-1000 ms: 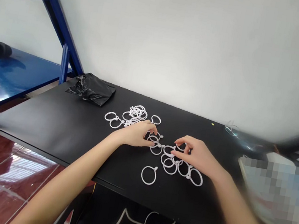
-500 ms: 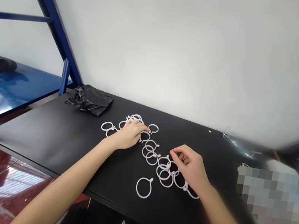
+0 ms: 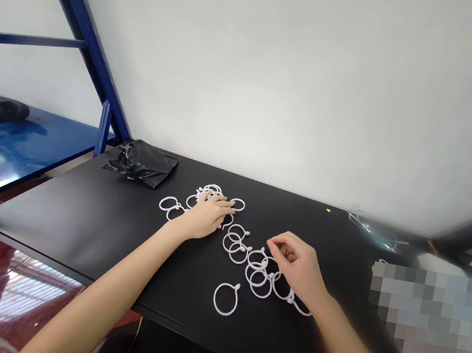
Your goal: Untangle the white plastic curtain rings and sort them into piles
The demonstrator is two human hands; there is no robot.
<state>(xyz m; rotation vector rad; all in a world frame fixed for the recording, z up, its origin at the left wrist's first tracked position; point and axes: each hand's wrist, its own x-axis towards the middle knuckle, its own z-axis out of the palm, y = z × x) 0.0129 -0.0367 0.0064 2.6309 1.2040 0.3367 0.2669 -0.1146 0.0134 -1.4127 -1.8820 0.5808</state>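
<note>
Several white plastic rings (image 3: pixel 226 299), each with a small knob, lie in a loose line on the black table (image 3: pixel 116 234). My left hand (image 3: pixel 208 217) lies palm down over the far cluster of rings (image 3: pixel 214 188), its fingers stretched out. It covers part of that cluster, and its fingertips touch or nearly touch a single ring (image 3: pixel 237 205) on its right. My right hand (image 3: pixel 293 253) hovers just above the nearer overlapping rings (image 3: pixel 260 284). Its thumb and forefinger are pressed together and the other fingers are curled, with no ring showing between them.
A crumpled black plastic bag (image 3: pixel 142 163) lies at the back left of the table. Clear plastic (image 3: pixel 372 231) rests at the back right, near a blurred-out patch (image 3: pixel 433 327). A blue metal frame (image 3: pixel 94 69) rises on the left, beside a blue surface (image 3: pixel 42 136).
My left hand has shifted slightly, and the rings at its fingertips have moved a little to the left. My right hand has stayed nearly still. The view has tilted slightly.
</note>
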